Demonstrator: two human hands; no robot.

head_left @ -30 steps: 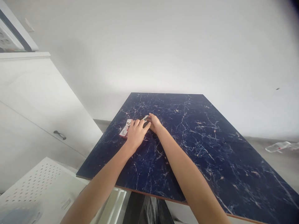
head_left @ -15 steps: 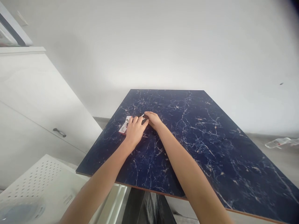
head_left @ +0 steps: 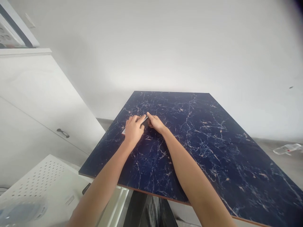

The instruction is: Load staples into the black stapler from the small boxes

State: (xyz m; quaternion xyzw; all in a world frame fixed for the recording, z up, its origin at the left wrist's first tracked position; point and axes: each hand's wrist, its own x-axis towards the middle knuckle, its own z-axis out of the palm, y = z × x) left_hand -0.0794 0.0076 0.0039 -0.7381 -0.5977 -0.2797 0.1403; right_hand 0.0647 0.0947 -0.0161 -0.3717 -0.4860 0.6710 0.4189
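My left hand (head_left: 133,129) and my right hand (head_left: 156,123) meet on the far left part of a dark blue marbled tabletop (head_left: 201,148). Between their fingertips is a small dark and silver object (head_left: 144,119), pinched from both sides; I cannot make out what it is. My left hand lies flat over a small red and white card (head_left: 123,132), of which only a corner shows at the hand's left edge.
A white cabinet with a dark handle (head_left: 62,132) stands to the left. A white perforated surface (head_left: 40,186) sits at lower left, below the table's near edge. A crumpled clear plastic bottle (head_left: 285,148) lies on the floor at right. A white wall rises behind.
My left hand has slid over the red and white card, which was mostly uncovered before. Both hands stay together on the small dark object.
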